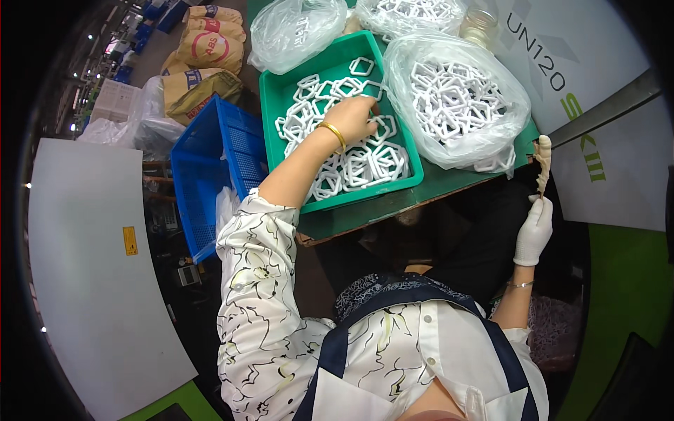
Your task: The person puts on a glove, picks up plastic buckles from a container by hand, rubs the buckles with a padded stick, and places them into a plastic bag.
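My left hand (351,119), bare with a gold bangle at the wrist, reaches into a green tray (270,119). Its fingers are bent together and downward among white plastic angular rings (351,168); the fingertips are partly hidden, so what they grip does not show. Out to the right, beyond the table edge, my right hand (536,231) wears a white glove and is closed on the lower end of a slim, lumpy beige stick-like thing (543,168), held upright. Its exact kind is unclear.
Right of the tray, an open clear bag (460,105) holds many more rings. Other clear bags (298,31) lie behind it, near a jar (479,27). A blue crate (203,161) stands left of the table. Pale machine panels (105,281) flank both sides.
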The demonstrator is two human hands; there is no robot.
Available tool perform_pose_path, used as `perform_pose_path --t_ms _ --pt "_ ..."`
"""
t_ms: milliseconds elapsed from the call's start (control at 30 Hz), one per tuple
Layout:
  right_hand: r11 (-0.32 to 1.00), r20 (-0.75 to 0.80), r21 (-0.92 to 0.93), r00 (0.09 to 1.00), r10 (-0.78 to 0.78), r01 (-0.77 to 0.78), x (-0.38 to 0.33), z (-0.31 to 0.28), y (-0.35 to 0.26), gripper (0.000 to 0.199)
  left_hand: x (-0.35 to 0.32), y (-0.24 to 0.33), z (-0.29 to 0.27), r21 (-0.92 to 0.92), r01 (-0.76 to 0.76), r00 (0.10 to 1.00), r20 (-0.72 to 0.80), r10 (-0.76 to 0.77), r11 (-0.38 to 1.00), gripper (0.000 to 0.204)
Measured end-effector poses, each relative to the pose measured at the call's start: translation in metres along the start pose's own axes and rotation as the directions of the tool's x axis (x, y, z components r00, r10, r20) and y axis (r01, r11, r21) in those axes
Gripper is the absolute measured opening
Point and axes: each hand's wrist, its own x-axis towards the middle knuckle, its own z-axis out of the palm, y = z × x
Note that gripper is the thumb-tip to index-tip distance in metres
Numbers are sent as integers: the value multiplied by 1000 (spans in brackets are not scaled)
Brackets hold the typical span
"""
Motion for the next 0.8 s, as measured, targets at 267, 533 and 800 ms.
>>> perform_pose_path --t_ms 267,533,800 --pt "1000 -3 -19 1000 -17 17 -1 3 1 26 8 -6 -2 16 -83 996 17 83 996 26" --pt "1000 -12 -8 1000 -24 23 -2 4 2 27 19 -5 2 190 -6 970 -238 52 982 21" --pt "999 -24 -36 999 -30 29 -2 4 1 25 57 -26 -1 311 72 973 -229 1 948 16"
